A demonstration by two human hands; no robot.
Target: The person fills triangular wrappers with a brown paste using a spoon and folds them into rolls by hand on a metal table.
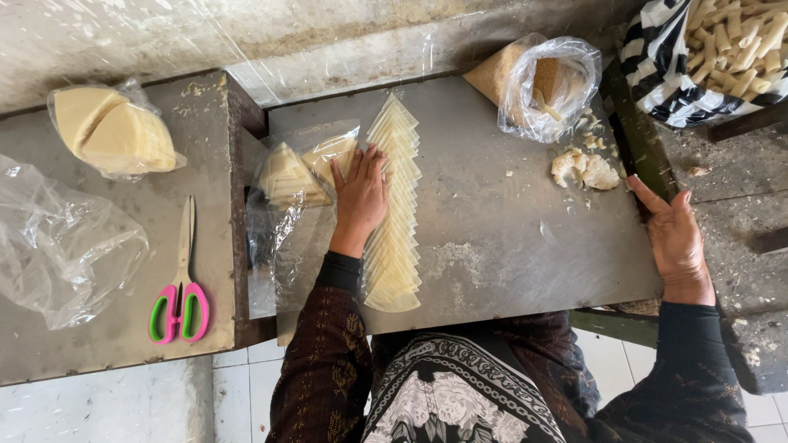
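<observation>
Head view, left hand: the left hand (361, 199) lay flat and open, fingers spread, pressing on the fanned row of triangular pastry sheets (393, 221); it gripped nothing.
Head view, right hand: the right hand (676, 238) rested open at the right edge of the tabletop (509, 238), thumb out, holding nothing.
Head view, wrappers: the row ran up the middle of the metal tabletop, overlapping like shingles; a clear bag of more triangles (300, 174) lay just beside it, touching the left fingertips.
Head view, filling: a pale crumbly lump (584, 169) sat near the far right, below an open plastic bag (548, 82).
Head view, surroundings: pink-and-green scissors (180, 291) and another wrapped stack (113, 131) lay on the neighbouring surface; rolled pieces filled a striped bag (722, 49).
Step, judged: spreading the sheets out, seemingly.
Next move, judged: peeling off a single sheet would call for a light fingertip pinch.
</observation>
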